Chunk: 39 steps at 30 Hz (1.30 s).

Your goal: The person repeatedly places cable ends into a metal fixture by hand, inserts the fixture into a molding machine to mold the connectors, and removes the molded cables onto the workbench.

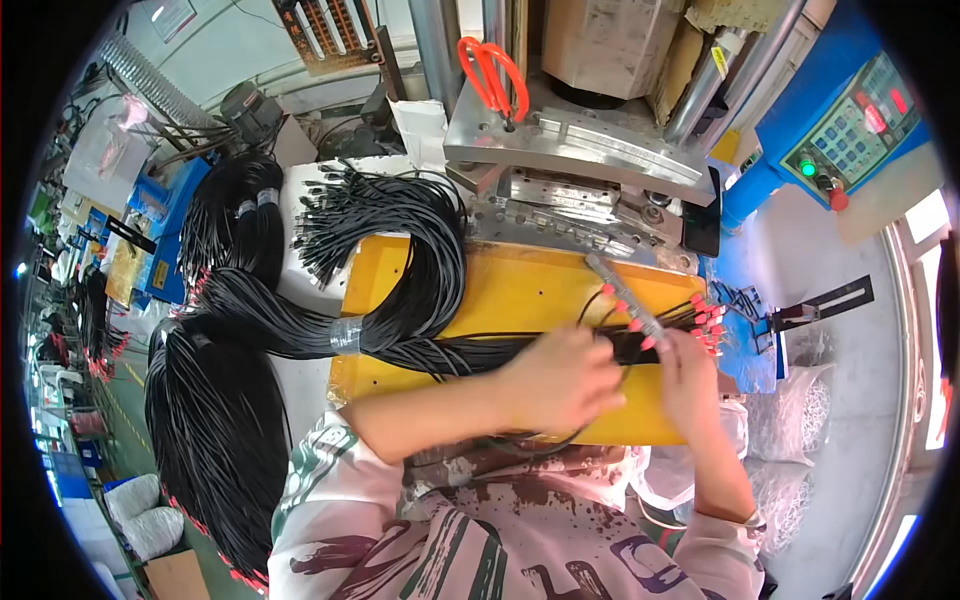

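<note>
My right hand (690, 378) is closed on the lower end of a narrow grey metal strip (612, 285), which slants up and left over the yellow board. Several small red-tipped cable ends sit along the strip. My left hand (572, 382) is beside it over the black cables (480, 352), its fingers bent and smeared by motion; whether it holds a cable is hidden. More red cable tips (708, 318) lie just beyond my right hand. The cables run left into a bundle bound with clear tape (346, 335).
The yellow board (510, 290) fronts a metal press fixture (580, 150) with red-handled scissors (492, 78) on it. A phone (702, 215) lies at the fixture's right, below a blue control panel (850, 130). Black cable bundles (215, 450) hang at the left.
</note>
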{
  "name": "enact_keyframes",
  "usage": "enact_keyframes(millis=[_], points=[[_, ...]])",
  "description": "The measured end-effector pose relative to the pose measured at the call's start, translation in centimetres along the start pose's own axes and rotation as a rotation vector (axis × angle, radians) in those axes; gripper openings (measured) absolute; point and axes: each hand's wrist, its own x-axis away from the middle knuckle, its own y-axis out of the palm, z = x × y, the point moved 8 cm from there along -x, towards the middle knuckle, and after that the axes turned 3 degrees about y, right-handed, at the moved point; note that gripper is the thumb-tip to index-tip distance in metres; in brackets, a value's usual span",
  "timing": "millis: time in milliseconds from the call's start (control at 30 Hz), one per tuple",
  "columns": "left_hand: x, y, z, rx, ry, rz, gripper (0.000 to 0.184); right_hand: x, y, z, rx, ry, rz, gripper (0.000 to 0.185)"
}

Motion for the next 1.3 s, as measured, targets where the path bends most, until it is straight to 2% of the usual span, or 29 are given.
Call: enact_keyframes(millis=[33, 67, 133, 200, 233, 300, 333, 367, 400, 433, 467, 500, 567, 633, 700, 800, 833, 900, 933, 1000, 1100, 1167, 1200, 1233, 1267, 1300], points=[[0.1, 0.6, 1.1, -0.046, -0.051, -0.122, 0.025, -1.4, -1.1, 0.3, -0.099, -0.026, 0.078, 0.032], [-0.7, -0.2, 1.4, -0.057, -0.055, -0.118, 0.025, -2.9, -2.1, 0.4, -0.199, -0.050, 0.154, 0.029], [-2.4, -2.3, 0.8, -0.010, -0.147, 0.099, 0.024, -6.6, -2.9, -1.4, -0.245, -0.269, 0.251, 0.030], [-4.9, -4.2, -1.3, 0.014, -0.177, 0.350, 0.024, -12.5, -2.2, -3.3, -0.296, -0.270, 0.224, 0.028], [-6.8, -5.4, -3.1, 0.019, -0.156, 0.502, 0.023, -17.6, 0.3, -1.3, -0.490, -0.318, 0.222, 0.034], [-9.2, -5.7, -7.2, -0.009, -0.242, 0.556, 0.024, -27.6, 3.6, -0.1, -0.070, -0.456, 0.190, 0.042], [-9.4, -5.7, -8.9, -0.004, -0.258, 0.560, 0.024, -29.1, 3.7, -1.4, 0.071, -0.327, 0.170, 0.044], [-9.5, -5.2, -11.3, -0.049, -0.392, 0.485, 0.026, -30.2, 3.7, -2.4, 0.213, -0.199, 0.151, 0.048], [-9.4, -4.7, -13.3, -0.096, -0.520, 0.403, 0.030, -31.7, 4.2, -2.7, 0.213, -0.201, 0.139, 0.048], [-9.1, -4.8, -14.0, -0.090, -0.531, 0.397, 0.030, -32.5, 3.6, -3.2, 0.181, -0.274, 0.283, 0.046], [-8.6, -4.8, -14.7, -0.127, -0.567, 0.377, 0.032, -32.5, 3.4, -3.3, 0.147, -0.343, 0.426, 0.045], [-8.0, -5.1, -15.1, -0.164, -0.601, 0.358, 0.034, -32.2, 3.6, -3.6, 0.146, -0.338, 0.413, 0.045], [-7.3, -5.7, -15.3, -0.193, -0.638, 0.326, 0.036, -31.8, 3.0, -4.0, 0.132, -0.278, 0.321, 0.048], [-7.2, -5.7, -15.3, -0.152, -0.672, 0.170, 0.039, -31.7, 2.7, -3.6, 0.127, -0.244, 0.270, 0.049], [-7.0, -4.6, -15.9, -0.125, -0.684, 0.082, 0.044, -31.9, 3.1, -2.4, 0.053, -0.310, 0.132, 0.053], [-5.5, -7.4, -15.8, -0.777, -0.726, 0.540, 0.064, -30.4, 3.4, -4.8, 0.027, -0.285, 0.066, 0.056], [-5.6, -7.5, -16.0, -0.777, -0.722, 0.541, 0.064, -29.4, 3.8, -6.6, 0.036, -0.234, 0.061, 0.057], [-5.5, -6.5, -17.5, -0.665, -0.837, 0.343, 0.074, -27.7, 3.5, -7.1, 0.037, -0.175, 0.054, 0.057], [-5.5, -6.0, -18.1, -0.611, -0.882, 0.242, 0.079, -27.0, 3.2, -6.6, -0.123, -0.151, 0.010, 0.057], [-5.9, -6.1, -18.2, -0.596, -0.867, 0.227, 0.078, -26.1, 2.3, -6.0, -0.435, -0.107, -0.065, 0.056], [-5.1, -6.2, -17.9, -0.567, -0.884, 0.224, 0.077, -27.0, 2.4, -6.8, -0.258, -0.196, 0.001, 0.054], [-4.1, -6.0, -15.6, -0.522, -0.775, 0.286, 0.075, -25.4, 1.7, -7.7, -0.062, -0.295, 0.111, 0.050], [-3.5, -6.3, -14.4, -0.504, -0.714, 0.320, 0.075, -22.3, 1.2, -8.6, 0.051, -0.353, 0.198, 0.048], [-2.0, -6.4, -12.0, -0.346, -0.577, 0.349, 0.076, -17.2, -0.5, -10.2, 0.166, -0.383, 0.279, 0.044], [0.5, -6.5, -8.9, -0.180, -0.447, 0.370, 0.077, -11.0, -1.7, -10.9, 0.154, -0.617, 0.498, 0.042], [3.1, -6.7, -6.0, -0.157, -0.364, 0.288, 0.077, -5.4, -1.4, -11.3, 0.215, -0.743, 0.324, 0.044]])
